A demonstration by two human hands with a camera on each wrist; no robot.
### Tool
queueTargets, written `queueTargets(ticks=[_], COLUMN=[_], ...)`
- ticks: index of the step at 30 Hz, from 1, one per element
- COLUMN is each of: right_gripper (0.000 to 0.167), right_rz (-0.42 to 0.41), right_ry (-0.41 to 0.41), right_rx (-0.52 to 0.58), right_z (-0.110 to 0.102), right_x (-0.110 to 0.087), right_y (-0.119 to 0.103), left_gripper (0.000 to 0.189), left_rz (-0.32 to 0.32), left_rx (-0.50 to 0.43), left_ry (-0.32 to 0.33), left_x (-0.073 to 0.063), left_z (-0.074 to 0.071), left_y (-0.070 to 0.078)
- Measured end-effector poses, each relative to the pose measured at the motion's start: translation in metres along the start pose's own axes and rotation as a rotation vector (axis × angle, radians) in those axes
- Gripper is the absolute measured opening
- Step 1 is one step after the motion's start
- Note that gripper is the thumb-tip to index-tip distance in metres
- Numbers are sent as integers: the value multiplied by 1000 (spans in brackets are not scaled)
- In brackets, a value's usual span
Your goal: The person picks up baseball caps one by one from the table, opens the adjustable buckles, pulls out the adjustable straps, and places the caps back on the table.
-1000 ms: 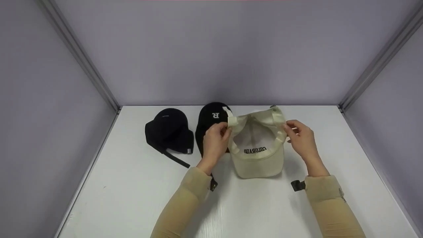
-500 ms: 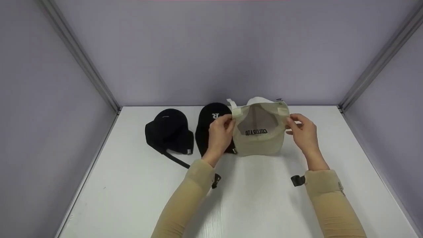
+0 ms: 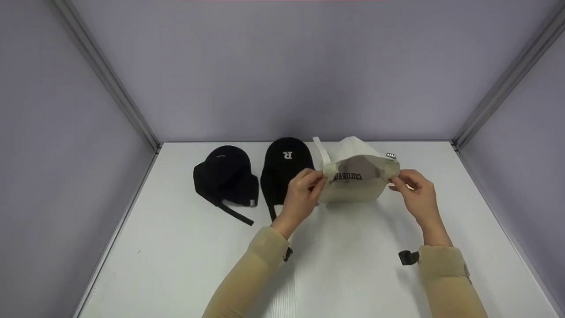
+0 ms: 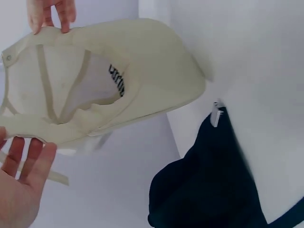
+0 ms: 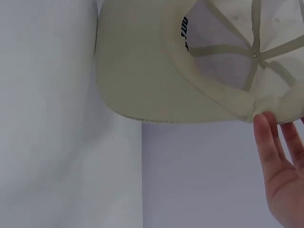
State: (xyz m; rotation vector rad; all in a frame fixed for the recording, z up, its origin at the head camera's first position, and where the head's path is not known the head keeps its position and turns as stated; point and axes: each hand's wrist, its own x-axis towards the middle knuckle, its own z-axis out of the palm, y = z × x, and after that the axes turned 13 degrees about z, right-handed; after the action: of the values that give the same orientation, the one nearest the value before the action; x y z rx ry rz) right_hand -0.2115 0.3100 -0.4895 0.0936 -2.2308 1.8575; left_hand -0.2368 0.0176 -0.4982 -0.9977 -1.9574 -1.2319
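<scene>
Between my two hands is a cream baseball cap [image 3: 353, 194], its opening toward me and dark lettering showing through inside. My left hand [image 3: 302, 194] pinches the left edge of its sweatband, near a loose white strap [image 3: 322, 150]. On the opposite edge, my right hand [image 3: 419, 198] grips the rim between thumb and fingers. In the left wrist view the brim [image 4: 161, 66] points toward the white table. The right wrist view shows my right thumb and fingers [image 5: 267, 142] on the rim, with the underside of the brim [image 5: 137, 71] beside them.
A black cap with a white R [image 3: 287, 176] lies just left of the cream cap, partly behind my left hand. Farther left is another black cap [image 3: 229, 176] with a trailing strap. Grey walls [image 3: 282, 70] enclose the white table [image 3: 176, 265].
The cream cap first rose and its brim tipped away from me. Both hands then carried it rightward and lower, so more of its crown shows. The black caps stayed put.
</scene>
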Motion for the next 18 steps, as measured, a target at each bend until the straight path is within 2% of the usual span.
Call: queueTargets(ticks=[5, 9, 13, 18], right_gripper=[18, 20, 18, 15], right_rz=[-43, -29, 23, 147], right_ry=[-114, -181, -172, -84], right_rx=[81, 80, 6, -192], right_z=[-19, -32, -38, -42], right_x=[-12, -22, -27, -27], right_y=[22, 33, 42, 53], left_gripper=[9, 7, 8, 7], left_rz=[133, 184, 194, 182], left_rx=[28, 46, 102, 234], left_ry=[-67, -123, -169, -213], left_x=[-15, -25, -31, -36], left_z=[-1, 1, 5, 13], left_y=[5, 4, 1, -7])
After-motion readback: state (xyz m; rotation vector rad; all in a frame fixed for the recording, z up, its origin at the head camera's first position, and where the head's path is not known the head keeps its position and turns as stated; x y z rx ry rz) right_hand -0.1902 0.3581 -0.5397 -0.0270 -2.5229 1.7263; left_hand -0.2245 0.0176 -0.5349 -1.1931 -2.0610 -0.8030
